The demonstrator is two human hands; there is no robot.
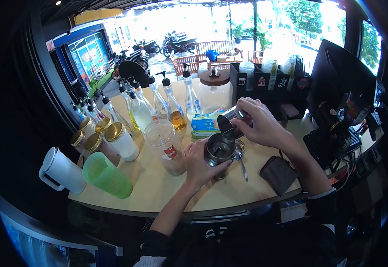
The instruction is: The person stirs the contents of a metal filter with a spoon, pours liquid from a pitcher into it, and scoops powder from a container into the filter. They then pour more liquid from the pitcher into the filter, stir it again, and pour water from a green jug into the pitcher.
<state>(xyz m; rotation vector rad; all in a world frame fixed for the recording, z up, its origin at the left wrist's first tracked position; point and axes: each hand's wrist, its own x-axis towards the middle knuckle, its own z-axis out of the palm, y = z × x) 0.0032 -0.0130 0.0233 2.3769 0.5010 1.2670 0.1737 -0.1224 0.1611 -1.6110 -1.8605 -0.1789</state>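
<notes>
My left hand (pixel 196 163) is wrapped round a metal pitcher (pixel 221 151) that stands upright, its handle on the right side. Above it, my right hand (pixel 261 121) grips a shiny metal cup (pixel 227 126), tilted so that its mouth points down toward the pitcher's opening. Whether anything flows between them I cannot make out. Just left of my left hand is a clear plastic cup (pixel 175 165) with a red label. A metal spoon (pixel 245 171) lies right of the pitcher. Behind the pitcher sits a blue and green packet (pixel 204 126).
Several pump bottles (pixel 175 113) line the back left. Gold-lidded jars (pixel 123 144), a green cup (pixel 107 175) and a white jug (pixel 62 171) stand left. A glass jar (pixel 215 95) and black cup organiser (pixel 265 84) are behind. A dark cloth pouch (pixel 279 175) lies right.
</notes>
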